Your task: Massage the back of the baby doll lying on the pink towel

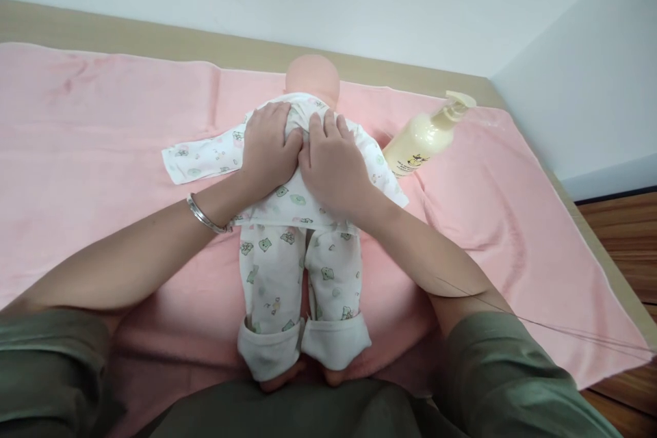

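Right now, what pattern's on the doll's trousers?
The trousers are white with small scattered cartoon motifs, many of them green; head view shows it best.

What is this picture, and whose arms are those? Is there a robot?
No robot here, just a person's own two hands. There's one picture, taken by a camera worn on the person's head, looking forward and down, so the arms reach in from the bottom.

A pink blanket covers most of the table. On it lies a dressed doll, with a pump bottle beside it. The left hand and right hand rest on the doll's clothes. Neither seems to grip anything.
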`<state>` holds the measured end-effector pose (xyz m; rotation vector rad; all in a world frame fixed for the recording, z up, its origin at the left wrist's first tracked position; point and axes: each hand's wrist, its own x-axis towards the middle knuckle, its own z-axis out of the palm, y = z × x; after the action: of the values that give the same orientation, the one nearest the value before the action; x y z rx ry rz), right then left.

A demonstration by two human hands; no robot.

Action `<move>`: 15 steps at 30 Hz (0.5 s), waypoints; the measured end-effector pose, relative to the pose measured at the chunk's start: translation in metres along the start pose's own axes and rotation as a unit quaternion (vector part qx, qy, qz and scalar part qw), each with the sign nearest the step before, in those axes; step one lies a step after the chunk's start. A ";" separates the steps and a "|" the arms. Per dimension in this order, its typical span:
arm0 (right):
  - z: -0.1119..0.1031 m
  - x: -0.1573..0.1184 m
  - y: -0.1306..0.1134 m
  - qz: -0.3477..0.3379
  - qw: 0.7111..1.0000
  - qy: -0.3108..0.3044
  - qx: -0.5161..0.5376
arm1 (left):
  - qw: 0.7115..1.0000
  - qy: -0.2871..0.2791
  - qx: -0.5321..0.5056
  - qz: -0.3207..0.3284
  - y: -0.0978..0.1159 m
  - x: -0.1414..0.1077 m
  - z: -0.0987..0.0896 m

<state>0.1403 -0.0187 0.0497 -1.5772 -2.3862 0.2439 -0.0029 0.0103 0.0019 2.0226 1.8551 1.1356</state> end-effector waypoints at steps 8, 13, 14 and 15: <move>-0.002 0.038 0.024 0.063 0.998 0.004 0.031 | 0.998 0.034 -0.022 0.056 0.006 -0.014 -0.001; 0.003 0.021 0.014 0.022 0.999 0.027 0.008 | 1.000 0.018 -0.010 -0.005 -0.001 -0.005 0.004; 0.004 0.015 0.010 0.013 0.999 0.031 0.002 | 1.000 0.009 -0.010 0.000 -0.003 -0.003 0.004; 0.004 0.008 0.006 0.006 0.999 0.033 -0.004 | 1.000 0.002 -0.014 0.011 -0.005 -0.002 0.004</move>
<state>0.1408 -0.0086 0.0449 -1.5790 -2.3310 0.1815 -0.0041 0.0110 -0.0041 2.0319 1.8134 1.1639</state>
